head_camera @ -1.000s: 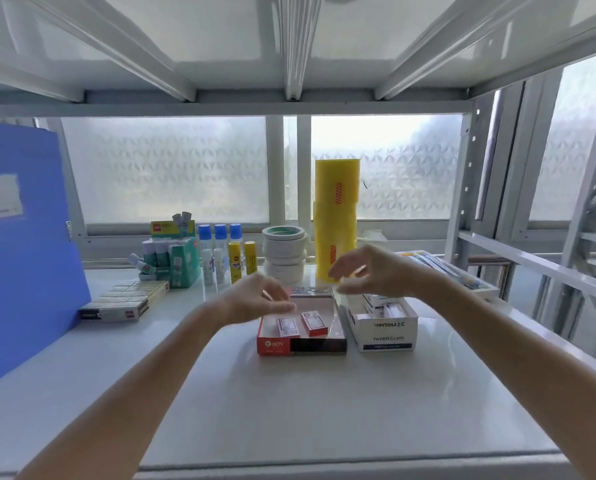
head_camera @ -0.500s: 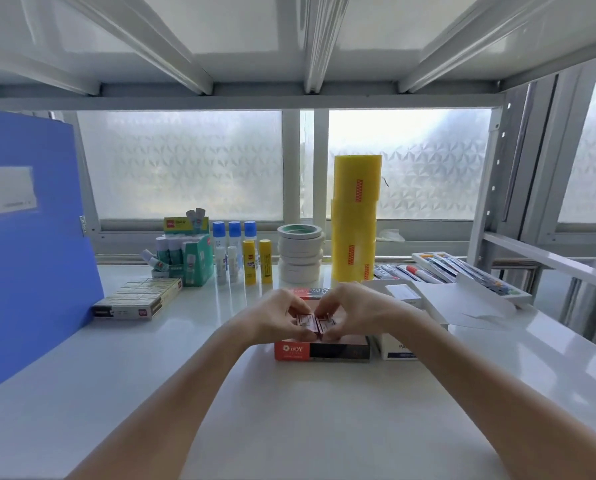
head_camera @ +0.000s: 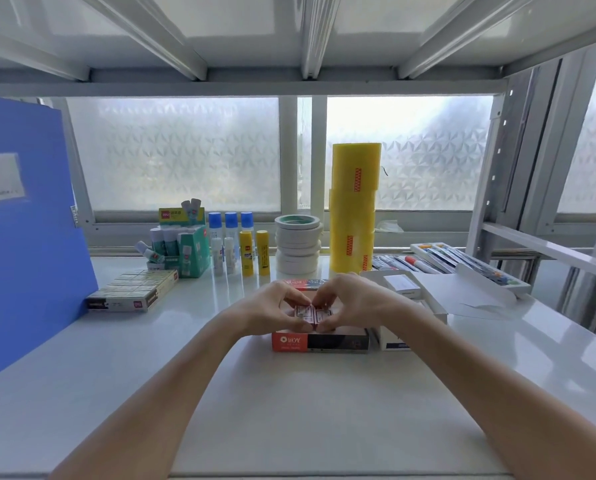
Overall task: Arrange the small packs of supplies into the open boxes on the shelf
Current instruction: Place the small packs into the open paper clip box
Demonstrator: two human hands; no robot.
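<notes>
An open red and black box point(head_camera: 319, 342) sits on the white shelf point(head_camera: 289, 403) in front of me. Two small red and white packs lie side by side just above it: my left hand point(head_camera: 272, 311) pinches the left pack point(head_camera: 304, 313) and my right hand point(head_camera: 350, 303) pinches the right pack point(head_camera: 322, 316). Fingertips of both hands meet over the packs and hide their edges. To the right stands an open white box point(head_camera: 393, 337) with a small white pack point(head_camera: 402, 285) in it and its lid point(head_camera: 469, 296) folded back.
A blue folder point(head_camera: 23, 230) stands at the left. Behind are a flat carton of small packs point(head_camera: 134, 294), a green glue-stick box point(head_camera: 182, 245), glue bottles point(head_camera: 230, 242), white tape rolls point(head_camera: 298, 247), a tall yellow tape stack point(head_camera: 353, 209) and a pen tray point(head_camera: 463, 263).
A second ago both hands hovered open above the red box with two packs lying in it. They have come down, closed on the packs and stay there together.
</notes>
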